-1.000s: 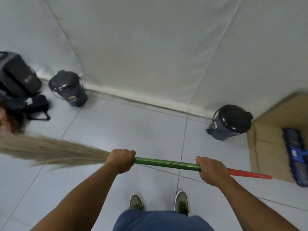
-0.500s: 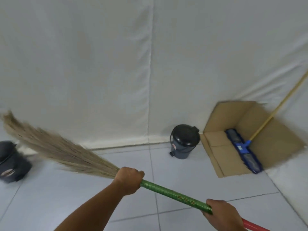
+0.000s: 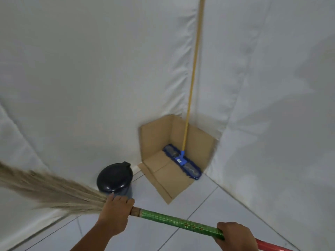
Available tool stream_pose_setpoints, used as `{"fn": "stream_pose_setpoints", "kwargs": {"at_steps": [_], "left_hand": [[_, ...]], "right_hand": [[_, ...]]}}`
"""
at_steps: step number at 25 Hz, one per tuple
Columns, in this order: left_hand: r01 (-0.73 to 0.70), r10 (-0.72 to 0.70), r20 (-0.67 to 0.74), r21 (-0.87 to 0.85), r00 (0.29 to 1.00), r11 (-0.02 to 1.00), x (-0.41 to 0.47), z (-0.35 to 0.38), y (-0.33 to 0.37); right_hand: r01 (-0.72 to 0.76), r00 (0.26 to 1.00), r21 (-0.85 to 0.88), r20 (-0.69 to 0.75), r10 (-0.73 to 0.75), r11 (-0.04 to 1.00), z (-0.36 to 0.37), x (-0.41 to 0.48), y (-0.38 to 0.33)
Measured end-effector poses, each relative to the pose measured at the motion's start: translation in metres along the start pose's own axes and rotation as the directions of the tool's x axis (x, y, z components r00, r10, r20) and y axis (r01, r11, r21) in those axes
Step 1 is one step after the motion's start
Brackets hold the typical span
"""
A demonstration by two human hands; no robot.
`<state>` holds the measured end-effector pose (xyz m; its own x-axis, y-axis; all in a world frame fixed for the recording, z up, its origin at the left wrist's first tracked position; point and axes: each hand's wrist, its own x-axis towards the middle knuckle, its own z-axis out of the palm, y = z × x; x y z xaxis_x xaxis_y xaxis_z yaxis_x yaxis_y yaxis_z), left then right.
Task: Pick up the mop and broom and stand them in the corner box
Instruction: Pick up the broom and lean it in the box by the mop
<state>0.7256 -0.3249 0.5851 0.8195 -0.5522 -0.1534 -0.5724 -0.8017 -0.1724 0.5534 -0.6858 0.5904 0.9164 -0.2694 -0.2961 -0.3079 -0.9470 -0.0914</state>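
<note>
The broom is lying nearly level across the lower part of the view, gripped by both hands, its blurred straw bristles fanning out to the left and rising slightly. The left hand is wrapping closed around the neck where the straw is meeting the green handle, while the right hand is clenching the shaft farther along, just where the green wrapping is giving way to red. The mop is already standing in the corner box, its blue head resting on the cardboard floor and its yellow pole leaning up into the corner of the white walls. A dark lidded bin is sitting on the tiled floor just left of the box, beyond the left hand.
</note>
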Motion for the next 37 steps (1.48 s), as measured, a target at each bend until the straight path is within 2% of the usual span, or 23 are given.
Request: {"fn": "stream_pose_setpoints", "kwargs": {"at_steps": [4, 6, 7, 9, 12, 14, 16, 19, 21, 25, 30, 33, 36, 37], "left_hand": [[-0.163, 0.162, 0.059, 0.015, 0.985, 0.987, 0.092, -0.014, 0.043], [-0.244, 0.242, 0.055, 0.027, 0.969, 0.969, 0.139, -0.028, 0.056], [-0.283, 0.279, 0.096, 0.028, 0.955, 0.959, 0.165, -0.029, 0.064], [-0.361, 0.353, 0.158, 0.025, 0.922, 0.932, 0.225, -0.027, 0.088], [-0.477, 0.475, 0.134, -0.020, 0.870, 0.879, 0.309, -0.029, 0.130], [-0.564, 0.561, 0.176, -0.032, 0.809, 0.825, 0.363, -0.035, 0.156], [-0.622, 0.618, 0.143, -0.020, 0.773, 0.783, 0.409, -0.043, 0.175], [-0.667, 0.664, 0.096, -0.010, 0.741, 0.745, 0.469, -0.048, 0.201], [-0.690, 0.686, 0.109, -0.007, 0.719, 0.724, 0.505, -0.045, 0.223], [-0.683, 0.679, 0.126, -0.017, 0.723, 0.730, 0.558, -0.039, 0.257], [-0.640, 0.627, 0.189, 0.009, 0.756, 0.769, 0.633, 0.015, 0.309], [-0.574, 0.552, 0.202, 0.070, 0.809, 0.816, 0.661, 0.070, 0.334], [-0.620, 0.588, 0.264, 0.051, 0.765, 0.783, 0.691, 0.176, 0.357], [-0.648, 0.616, 0.242, 0.078, 0.749, 0.758, 0.711, 0.222, 0.364]], "right_hand": [[-0.111, 0.986, 0.151, 0.137, 0.091, 0.982, 0.004, 0.038, 0.061], [-0.177, 0.982, 0.238, 0.105, 0.156, 0.955, 0.011, 0.058, 0.079], [-0.216, 0.974, 0.243, 0.116, 0.193, 0.946, 0.011, 0.071, 0.086], [-0.236, 0.972, 0.213, 0.070, 0.226, 0.948, 0.017, 0.097, 0.100], [-0.251, 0.967, 0.128, -0.006, 0.254, 0.959, 0.014, 0.139, 0.113], [-0.349, 0.936, 0.039, -0.028, 0.350, 0.936, 0.008, 0.167, 0.121], [-0.454, 0.889, -0.033, -0.074, 0.451, 0.890, -0.004, 0.192, 0.133], [-0.531, 0.847, -0.048, -0.036, 0.530, 0.846, -0.021, 0.225, 0.155], [-0.528, 0.849, -0.022, -0.004, 0.528, 0.849, -0.022, 0.250, 0.176], [-0.503, 0.864, 0.074, 0.021, 0.503, 0.861, -0.013, 0.294, 0.229], [-0.481, 0.877, 0.146, 0.091, 0.472, 0.865, 0.039, 0.369, 0.294], [-0.530, 0.847, 0.170, 0.149, 0.510, 0.831, 0.089, 0.398, 0.312], [-0.505, 0.857, 0.208, 0.243, 0.456, 0.838, 0.187, 0.435, 0.325], [-0.483, 0.869, 0.186, 0.222, 0.442, 0.856, 0.230, 0.459, 0.333]]}}
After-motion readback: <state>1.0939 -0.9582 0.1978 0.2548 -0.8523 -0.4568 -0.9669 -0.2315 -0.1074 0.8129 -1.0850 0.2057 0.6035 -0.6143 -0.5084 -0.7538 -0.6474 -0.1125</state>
